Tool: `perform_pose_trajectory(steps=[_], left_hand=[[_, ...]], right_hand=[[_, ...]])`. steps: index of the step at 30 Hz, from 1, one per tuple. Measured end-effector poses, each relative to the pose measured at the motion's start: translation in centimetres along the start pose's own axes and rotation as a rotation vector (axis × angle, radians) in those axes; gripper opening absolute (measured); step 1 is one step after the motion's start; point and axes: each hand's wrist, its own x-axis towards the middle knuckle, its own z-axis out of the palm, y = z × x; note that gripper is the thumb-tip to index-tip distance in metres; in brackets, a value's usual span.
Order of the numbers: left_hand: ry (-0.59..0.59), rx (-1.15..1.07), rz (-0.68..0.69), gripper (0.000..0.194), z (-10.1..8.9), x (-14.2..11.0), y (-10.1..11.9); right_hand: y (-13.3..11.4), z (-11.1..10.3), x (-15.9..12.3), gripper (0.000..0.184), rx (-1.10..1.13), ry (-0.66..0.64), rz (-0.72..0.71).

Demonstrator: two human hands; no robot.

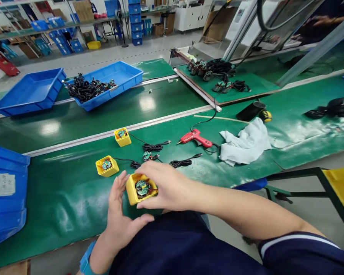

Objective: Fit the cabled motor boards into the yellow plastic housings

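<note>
In my right hand is a small yellow plastic box, its open side tilted up toward me. A round green circuit board sits inside it. My left hand is beside the box's left side, thumb and fingers spread apart; whether a fingertip touches the box I cannot tell. Two more yellow boxes stand on the bench, a nearer one and a farther one, each with a board inside and a black cable trailing out. A loose circuit board lies just beyond my right hand, near coiled black cables.
A red glue gun lies right of the cables, beside a white cloth. Beyond the metal rail, a blue tray holds wired boards, next to another blue tray. A blue bin stands at left. Cabled parts lie on a raised board.
</note>
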Motion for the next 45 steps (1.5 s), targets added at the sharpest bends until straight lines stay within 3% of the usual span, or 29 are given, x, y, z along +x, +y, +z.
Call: perform_pose_trajectory(steps=[3,6,8,11,13,21,27,36,45], left_hand=[[-0.035,0.050,-0.074,0.099,0.4,-1.8,-3.0],[0.005,0.160,-0.059,0.087,0.6,-3.5,-5.1],[0.034,0.222,-0.007,0.078,0.6,-4.0,-5.4],[0.028,0.247,0.053,0.070,0.5,-4.0,-4.8],[0.005,0.255,0.062,0.068,0.4,-3.6,-4.2],[-0.090,0.278,0.019,0.068,0.3,-2.3,-3.1],[-0.181,0.303,0.033,0.067,0.0,-1.4,-2.2],[-0.282,0.299,0.032,0.064,-0.4,-0.3,-1.6],[-0.376,0.292,0.029,0.061,-0.5,0.0,-1.5]], right_hand=[[1.4,4.3,0.2,0.063,-0.025,-0.148,0.016],[2.4,6.0,-0.2,0.069,-0.014,-0.161,-0.016],[2.8,5.9,-0.6,0.062,0.001,-0.106,-0.067],[3.3,5.0,-0.9,0.028,-0.026,-0.007,-0.153],[3.5,4.4,-0.7,0.020,-0.087,-0.021,-0.207],[2.2,3.1,1.5,0.020,-0.380,-0.490,-0.212],[1.1,2.1,2.5,0.018,-0.447,-0.646,-0.197],[1.3,2.5,2.4,0.020,-0.493,-0.656,-0.255],[3.5,3.5,1.4,0.012,-0.379,-0.528,-0.298]])
